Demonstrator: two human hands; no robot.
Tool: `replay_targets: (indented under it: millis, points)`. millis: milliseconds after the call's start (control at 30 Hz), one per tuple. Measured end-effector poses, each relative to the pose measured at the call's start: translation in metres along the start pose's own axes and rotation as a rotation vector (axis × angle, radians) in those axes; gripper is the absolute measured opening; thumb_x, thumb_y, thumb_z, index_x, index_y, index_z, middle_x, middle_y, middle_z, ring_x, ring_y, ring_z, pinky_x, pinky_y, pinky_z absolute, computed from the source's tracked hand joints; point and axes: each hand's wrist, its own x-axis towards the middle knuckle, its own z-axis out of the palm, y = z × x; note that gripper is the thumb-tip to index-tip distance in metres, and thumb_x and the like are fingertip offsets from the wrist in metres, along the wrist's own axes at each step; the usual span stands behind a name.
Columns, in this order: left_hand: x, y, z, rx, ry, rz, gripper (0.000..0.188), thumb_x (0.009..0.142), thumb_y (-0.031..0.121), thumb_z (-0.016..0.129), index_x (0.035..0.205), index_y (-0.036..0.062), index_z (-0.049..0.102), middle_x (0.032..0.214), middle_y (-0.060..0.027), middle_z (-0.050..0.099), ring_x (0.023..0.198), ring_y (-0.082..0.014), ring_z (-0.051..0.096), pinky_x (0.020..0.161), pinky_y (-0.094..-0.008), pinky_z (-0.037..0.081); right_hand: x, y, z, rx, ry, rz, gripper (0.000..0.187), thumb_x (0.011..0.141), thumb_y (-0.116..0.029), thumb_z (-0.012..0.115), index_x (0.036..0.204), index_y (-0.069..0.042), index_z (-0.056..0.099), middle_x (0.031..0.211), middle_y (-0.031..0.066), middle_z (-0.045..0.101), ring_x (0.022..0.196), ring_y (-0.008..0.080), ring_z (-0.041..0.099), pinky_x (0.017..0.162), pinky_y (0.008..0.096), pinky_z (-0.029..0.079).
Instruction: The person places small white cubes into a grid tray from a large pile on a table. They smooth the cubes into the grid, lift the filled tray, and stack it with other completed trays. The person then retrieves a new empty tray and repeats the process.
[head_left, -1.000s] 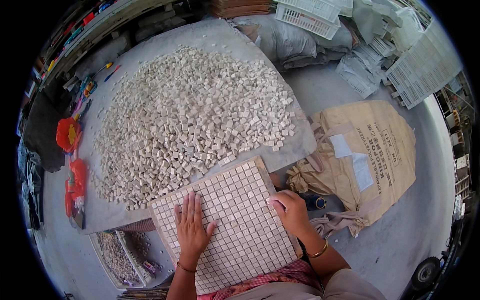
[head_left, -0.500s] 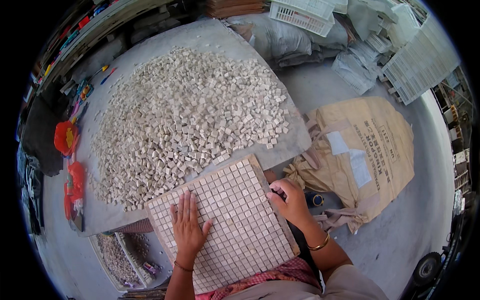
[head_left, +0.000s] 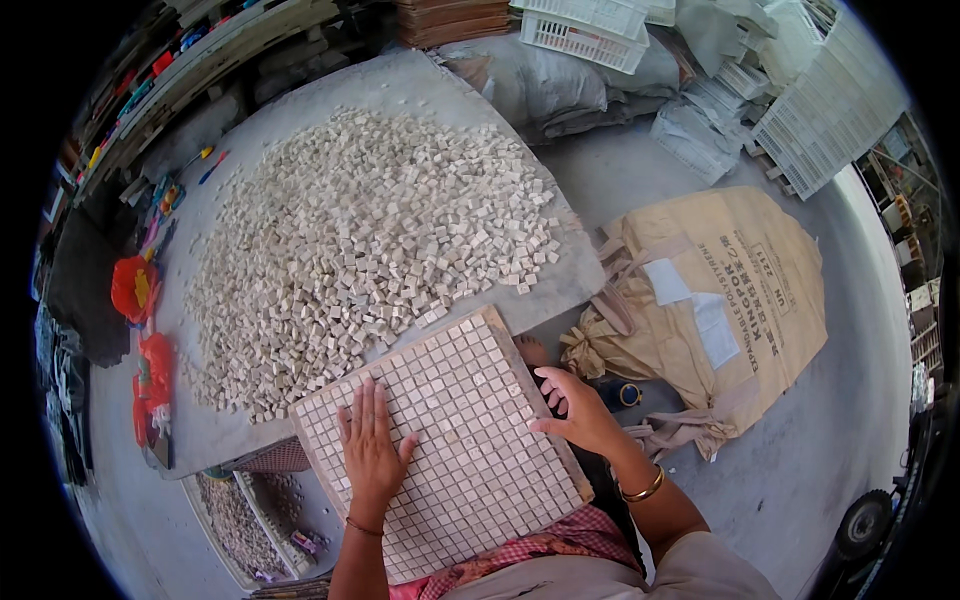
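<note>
A square mosaic sheet [head_left: 470,420] of small beige tiles rests on my lap against the edge of a grey slab [head_left: 420,90]. My left hand [head_left: 370,450] lies flat on the sheet's left half, fingers spread. My right hand [head_left: 575,410] sits at the sheet's right edge, thumb touching it and fingers curled loosely, holding nothing I can see. A big heap of loose beige stone cubes [head_left: 360,240] covers the slab just beyond the sheet.
A tan sack [head_left: 720,290] lies on the concrete floor to my right. White plastic crates [head_left: 820,110] and grey bags [head_left: 560,80] stand behind. Red plastic bags [head_left: 135,290] lie at the left. A tray of small tiles [head_left: 240,510] sits under the slab.
My right hand has slid from the sheet's upper right corner down along its right edge. The left hand stays flat on the sheet.
</note>
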Motion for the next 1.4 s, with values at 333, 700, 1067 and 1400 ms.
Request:
replay_targets:
  millis: [333, 700, 1067, 1400]
  points:
    - [-0.003, -0.003, 0.004, 0.036, 0.003, -0.014, 0.08, 0.082, 0.038, 0.062, 0.145, 0.0037, 0.027, 0.152, -0.0135, 0.028, 0.141, -0.0302, 0.022, 0.116, -0.0489, 0.01, 0.005, 0.009, 0.008, 0.026, -0.05, 0.032, 0.073, 0.071, -0.016, 0.079, 0.134, -0.006, 0.044, 0.085, 0.0089, 0.061, 0.07, 0.0178, 0.055, 0.066, 0.0303, 0.048]
    - [-0.002, -0.005, 0.007, 0.029, 0.022, 0.008, 0.083, 0.081, 0.039, 0.063, 0.146, 0.0042, 0.025, 0.152, -0.0134, 0.027, 0.141, -0.0297, 0.022, 0.116, -0.0485, 0.01, -0.01, 0.011, 0.007, -0.056, -0.054, -0.024, 0.08, 0.071, -0.024, 0.079, 0.136, -0.001, 0.04, 0.108, 0.018, 0.057, 0.093, 0.0298, 0.055, 0.083, 0.0377, 0.045]
    - [-0.004, -0.013, 0.006, 0.011, -0.005, 0.037, 0.087, 0.084, 0.056, 0.052, 0.147, 0.0036, 0.023, 0.153, -0.014, 0.024, 0.142, -0.0301, 0.02, 0.115, -0.0496, 0.01, -0.021, 0.001, 0.021, -0.325, 0.074, -0.223, 0.084, 0.078, -0.037, 0.071, 0.14, 0.003, 0.032, 0.138, 0.0241, 0.038, 0.128, 0.0397, 0.036, 0.106, 0.0448, 0.031]
    - [-0.042, -0.02, -0.011, -0.032, 0.032, 0.083, 0.086, 0.085, 0.059, 0.049, 0.147, 0.0047, 0.025, 0.152, -0.0139, 0.027, 0.141, -0.0313, 0.022, 0.113, -0.0537, 0.013, -0.019, -0.024, 0.058, -0.837, -0.225, -0.419, 0.09, 0.083, -0.06, 0.05, 0.142, 0.004, 0.027, 0.15, 0.0223, 0.021, 0.14, 0.0364, 0.019, 0.111, 0.0563, 0.015]
